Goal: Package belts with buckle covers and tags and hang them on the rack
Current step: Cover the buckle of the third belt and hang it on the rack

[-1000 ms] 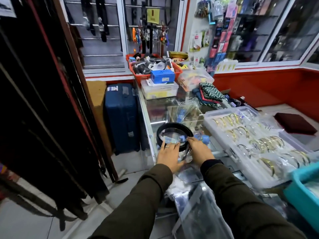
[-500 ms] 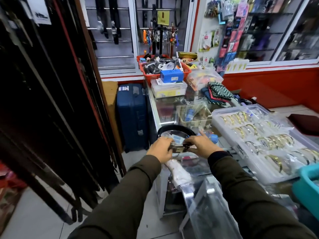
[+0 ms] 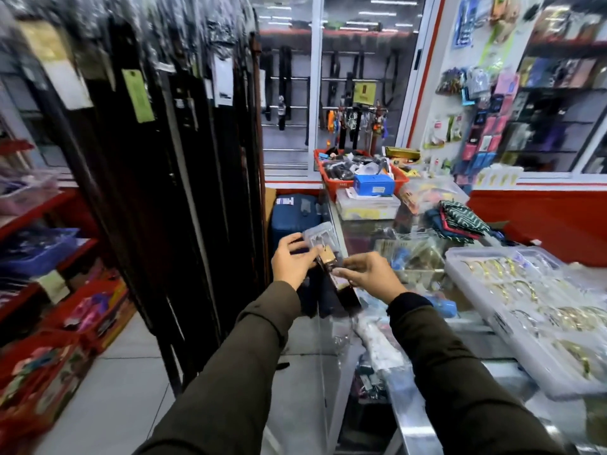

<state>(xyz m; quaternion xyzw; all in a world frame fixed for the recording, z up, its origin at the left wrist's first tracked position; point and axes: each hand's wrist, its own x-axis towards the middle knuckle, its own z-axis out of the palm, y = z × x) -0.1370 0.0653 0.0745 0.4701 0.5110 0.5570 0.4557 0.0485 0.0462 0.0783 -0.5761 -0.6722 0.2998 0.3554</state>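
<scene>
Belt [image 3: 331, 290] lifted off counter; now btwn L [image 3: 292, 262] & R [image 3: 369, 274] grip.

A: Your left hand [image 3: 290, 262] and right hand [image 3: 368, 274] both grip the belt [image 3: 331, 290] at its plastic-covered buckle end [image 3: 320, 239].

B: Where is it?

A: Raised beside the glass counter [image 3: 371, 231]. The strap hangs down between your sleeves. The rack of hanging belts [image 3: 170, 178] stands to your left.
</scene>
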